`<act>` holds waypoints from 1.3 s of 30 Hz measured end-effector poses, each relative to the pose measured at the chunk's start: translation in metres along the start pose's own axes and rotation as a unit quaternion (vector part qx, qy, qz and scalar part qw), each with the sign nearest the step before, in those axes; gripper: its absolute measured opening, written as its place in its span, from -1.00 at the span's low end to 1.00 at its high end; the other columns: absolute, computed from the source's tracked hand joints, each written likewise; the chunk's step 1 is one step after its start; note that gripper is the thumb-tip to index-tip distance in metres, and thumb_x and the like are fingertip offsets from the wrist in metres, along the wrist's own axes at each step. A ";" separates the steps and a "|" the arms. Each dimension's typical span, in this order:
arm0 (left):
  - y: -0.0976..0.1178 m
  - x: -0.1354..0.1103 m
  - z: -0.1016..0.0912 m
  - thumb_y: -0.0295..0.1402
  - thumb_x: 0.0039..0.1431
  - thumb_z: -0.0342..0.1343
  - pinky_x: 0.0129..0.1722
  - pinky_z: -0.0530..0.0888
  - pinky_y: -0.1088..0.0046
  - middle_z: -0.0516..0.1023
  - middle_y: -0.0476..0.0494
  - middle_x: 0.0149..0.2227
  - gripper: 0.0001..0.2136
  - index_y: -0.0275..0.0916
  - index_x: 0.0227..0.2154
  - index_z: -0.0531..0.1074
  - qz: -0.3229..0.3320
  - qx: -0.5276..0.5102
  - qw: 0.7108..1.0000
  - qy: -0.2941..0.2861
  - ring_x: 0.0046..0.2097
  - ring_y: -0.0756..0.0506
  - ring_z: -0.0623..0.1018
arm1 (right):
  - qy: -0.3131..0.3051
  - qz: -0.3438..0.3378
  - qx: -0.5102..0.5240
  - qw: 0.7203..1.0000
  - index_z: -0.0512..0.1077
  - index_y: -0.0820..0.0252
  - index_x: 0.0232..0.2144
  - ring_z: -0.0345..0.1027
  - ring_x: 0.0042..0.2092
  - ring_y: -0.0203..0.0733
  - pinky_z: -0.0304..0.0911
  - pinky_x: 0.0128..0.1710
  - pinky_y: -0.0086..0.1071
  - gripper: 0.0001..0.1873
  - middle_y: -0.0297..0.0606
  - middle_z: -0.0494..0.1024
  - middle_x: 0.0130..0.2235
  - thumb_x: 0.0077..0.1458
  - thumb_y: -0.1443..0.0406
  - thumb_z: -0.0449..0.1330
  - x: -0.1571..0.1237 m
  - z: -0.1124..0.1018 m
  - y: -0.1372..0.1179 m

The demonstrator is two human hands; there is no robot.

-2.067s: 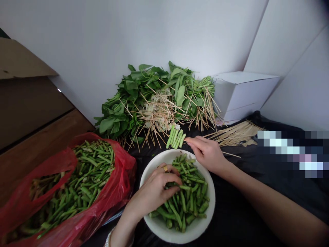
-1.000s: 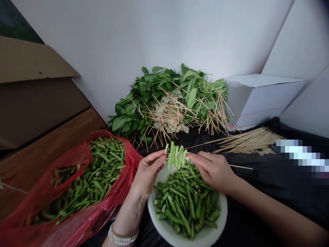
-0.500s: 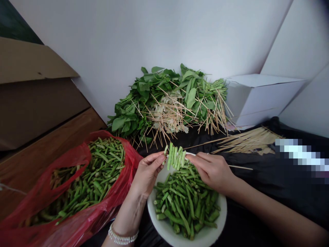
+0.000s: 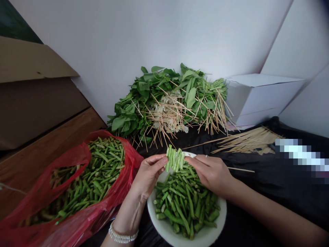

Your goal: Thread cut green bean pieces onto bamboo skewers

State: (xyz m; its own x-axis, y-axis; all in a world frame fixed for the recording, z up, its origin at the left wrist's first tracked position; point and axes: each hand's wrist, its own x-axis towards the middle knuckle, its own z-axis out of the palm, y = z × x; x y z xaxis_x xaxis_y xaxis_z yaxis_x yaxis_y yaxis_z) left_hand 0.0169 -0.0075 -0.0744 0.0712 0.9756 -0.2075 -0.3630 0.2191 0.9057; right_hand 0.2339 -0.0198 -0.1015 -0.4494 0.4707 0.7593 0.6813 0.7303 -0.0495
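Note:
Several cut green bean pieces [image 4: 175, 160] sit side by side in a row above the bowl, threaded across a thin wooden skewer [image 4: 241, 169]. The skewer's bare end sticks out to the right, past my right hand [image 4: 212, 171], which is closed round it. At the row's left end, my left hand [image 4: 149, 173] pinches the outermost bean piece between thumb and fingers. Just below both hands stands a white bowl [image 4: 154, 219] heaped with loose cut green beans [image 4: 190, 202]. The skewer's tip is hidden by the left fingers.
On the left lies a red plastic bag [image 4: 132, 156] full of cut beans, by a cardboard box [image 4: 38, 106]. Skewered leafy greens [image 4: 125, 109] are piled against the wall. Loose skewers [image 4: 241, 142] lie on black sheeting at right, near a white box [image 4: 264, 99].
The leftmost bean piece, held a little apart from the others before, has moved right against the row. The row has dropped slightly; my right hand stays nearly still.

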 end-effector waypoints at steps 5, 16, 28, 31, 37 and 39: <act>-0.001 -0.003 0.004 -0.31 -0.13 0.43 -0.33 0.45 0.55 0.64 -0.08 -0.37 -0.71 -0.22 -0.28 0.64 0.036 0.041 0.997 -0.049 -0.40 0.03 0.52 | -0.004 0.002 -0.013 1.000 0.45 0.30 -0.08 0.37 -0.40 -0.30 0.30 -0.37 -0.42 -0.67 -0.26 0.50 -0.41 0.27 0.45 -0.07 0.002 -0.001 0.000; 0.002 -0.002 -0.002 -0.32 -0.10 0.41 -0.24 0.47 0.54 0.66 -0.10 -0.26 -0.70 -0.18 -0.23 0.60 0.136 0.092 0.986 -0.037 -0.27 -0.04 0.58 | -0.033 0.025 -0.153 0.987 0.47 0.28 -0.10 0.34 -0.22 -0.10 0.17 -0.22 -0.19 -0.71 -0.14 0.56 -0.28 0.27 0.39 -0.02 0.006 -0.008 0.047; -0.010 -0.002 0.003 -0.27 -0.01 0.33 -0.19 0.48 0.41 0.68 -0.19 -0.28 -0.80 -0.20 -0.30 0.65 0.125 0.282 0.944 -0.120 -0.24 -0.16 0.60 | 0.105 0.341 0.079 0.931 0.45 0.20 -0.18 0.42 -0.45 -0.22 0.33 -0.32 -0.32 -0.67 -0.27 0.58 -0.41 0.27 0.14 -0.02 -0.011 -0.006 0.118; -0.019 0.001 -0.001 -0.29 0.05 0.27 -0.11 0.47 0.37 0.68 -0.17 -0.23 -0.83 -0.14 -0.28 0.66 0.157 0.356 0.908 -0.155 -0.17 -0.21 0.60 | 0.109 0.382 0.117 0.910 0.43 0.21 -0.18 0.40 -0.52 -0.26 0.32 -0.39 -0.36 -0.64 -0.29 0.57 -0.42 0.26 0.09 -0.02 -0.015 -0.008 0.125; -0.020 0.003 -0.002 -0.30 0.12 0.20 -0.08 0.47 0.34 0.69 -0.12 -0.22 -0.85 -0.08 -0.27 0.65 0.191 0.418 0.874 -0.157 -0.16 -0.22 0.62 | 0.111 0.450 0.170 0.870 0.40 0.21 -0.16 0.24 -0.66 -0.32 0.18 -0.62 -0.43 -0.59 -0.36 0.48 -0.53 0.22 0.03 -0.03 -0.023 -0.030 0.142; -0.020 0.004 -0.002 -0.31 0.11 0.21 -0.09 0.48 0.36 0.69 -0.11 -0.24 -0.85 -0.07 -0.28 0.65 0.205 0.431 0.865 -0.154 -0.17 -0.21 0.62 | 0.116 0.462 0.180 0.861 0.39 0.22 -0.15 0.20 -0.67 -0.34 0.15 -0.64 -0.45 -0.61 -0.39 0.44 -0.56 0.23 0.06 -0.04 -0.019 -0.042 0.151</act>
State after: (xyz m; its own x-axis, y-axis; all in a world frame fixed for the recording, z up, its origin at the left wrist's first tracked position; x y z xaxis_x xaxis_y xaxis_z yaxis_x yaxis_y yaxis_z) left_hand 0.0227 -0.0082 -0.0938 0.3926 0.9009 0.1849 0.4014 -0.3487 0.8469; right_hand 0.3696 0.0609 -0.0960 0.3442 0.8517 0.3950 0.4433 0.2234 -0.8681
